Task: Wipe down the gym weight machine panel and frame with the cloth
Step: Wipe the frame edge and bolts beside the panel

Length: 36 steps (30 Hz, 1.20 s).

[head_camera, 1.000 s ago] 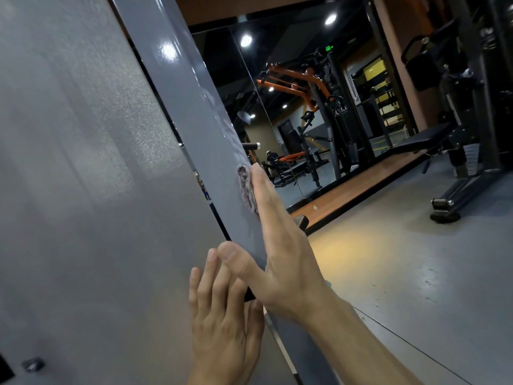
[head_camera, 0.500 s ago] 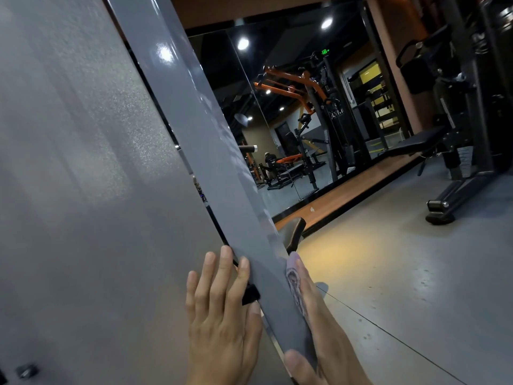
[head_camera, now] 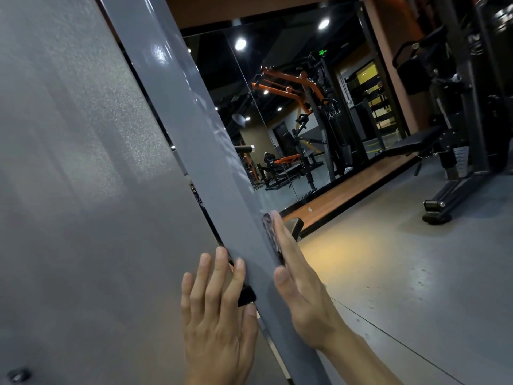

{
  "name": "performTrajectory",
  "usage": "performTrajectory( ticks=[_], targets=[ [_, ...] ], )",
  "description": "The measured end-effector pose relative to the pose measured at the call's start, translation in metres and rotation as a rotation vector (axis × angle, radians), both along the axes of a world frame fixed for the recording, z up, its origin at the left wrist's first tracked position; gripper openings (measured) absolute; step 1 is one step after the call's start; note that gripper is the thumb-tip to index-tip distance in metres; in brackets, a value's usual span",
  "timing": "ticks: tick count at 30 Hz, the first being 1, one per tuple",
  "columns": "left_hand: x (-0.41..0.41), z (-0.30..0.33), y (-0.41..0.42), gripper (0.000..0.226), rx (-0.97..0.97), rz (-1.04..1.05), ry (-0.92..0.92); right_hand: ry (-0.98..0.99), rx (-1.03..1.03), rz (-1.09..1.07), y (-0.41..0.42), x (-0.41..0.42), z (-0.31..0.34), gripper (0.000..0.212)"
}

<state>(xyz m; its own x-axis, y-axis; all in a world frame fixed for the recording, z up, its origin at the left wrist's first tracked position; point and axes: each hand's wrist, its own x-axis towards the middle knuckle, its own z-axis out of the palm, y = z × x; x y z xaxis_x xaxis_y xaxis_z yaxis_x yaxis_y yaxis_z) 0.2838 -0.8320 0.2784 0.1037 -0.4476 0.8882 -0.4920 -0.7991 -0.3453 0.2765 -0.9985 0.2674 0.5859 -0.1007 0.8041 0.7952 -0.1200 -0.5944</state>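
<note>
A wide grey panel (head_camera: 83, 190) of the weight machine fills the left, w/ a bolt (head_camera: 18, 374) seen at its bottom-left corner. Next to it, a glossy grey frame post (head_camera: 200, 129) is seen slanting from top centre down to bottom centre, separated from the panel by a dark gap. The left hand (head_camera: 219, 323) is laid flat across panel and gap, fingers straight and spread, nothing held; its index finger reaches the post edge, just above a small black tab (head_camera: 246, 295). The right hand (head_camera: 302, 290) is pressed against the post's right face, fingers straight, thumb laid on the post's front. A greyish cloth (head_camera: 269, 232) is trapped between those fingers and the post, only its edge being visible near the fingertips. Further right, a wall mirror (head_camera: 277, 107) is shown w/ orange and black equipment reflected in it. A wooden strip (head_camera: 347, 187) runs below it. At far right, a black machine (head_camera: 466, 134) is stood on the grey floor (head_camera: 416, 287).
</note>
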Motion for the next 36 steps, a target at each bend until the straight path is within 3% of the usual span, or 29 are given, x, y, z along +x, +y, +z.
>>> performTrajectory(
  ticks=[6, 16, 23, 31, 36],
  targets=[
    [0.001, 0.000, 0.001, 0.052, -0.001, 0.000, -0.014, 0.114, -0.014, 0.074, -0.015, -0.001, -0.045, 0.078],
    [0.000, 0.002, 0.002, 0.054, 0.013, 0.037, -0.056, 0.080, 0.051, 0.070, 0.001, -0.002, 0.046, 0.083],
    [-0.010, 0.014, 0.013, 0.062, 0.092, 0.002, 0.006, 0.283, 0.029, 0.116, -0.006, -0.019, -0.017, 0.078],
    [-0.026, 0.079, 0.022, 0.064, 0.250, -0.034, 0.084, 0.222, 0.072, 0.067, 0.005, -0.023, 0.082, 0.091],
    [-0.026, 0.145, 0.016, 0.076, 0.160, 0.074, 0.119, 0.297, 0.032, 0.091, -0.001, -0.038, 0.045, 0.077]
  ],
)
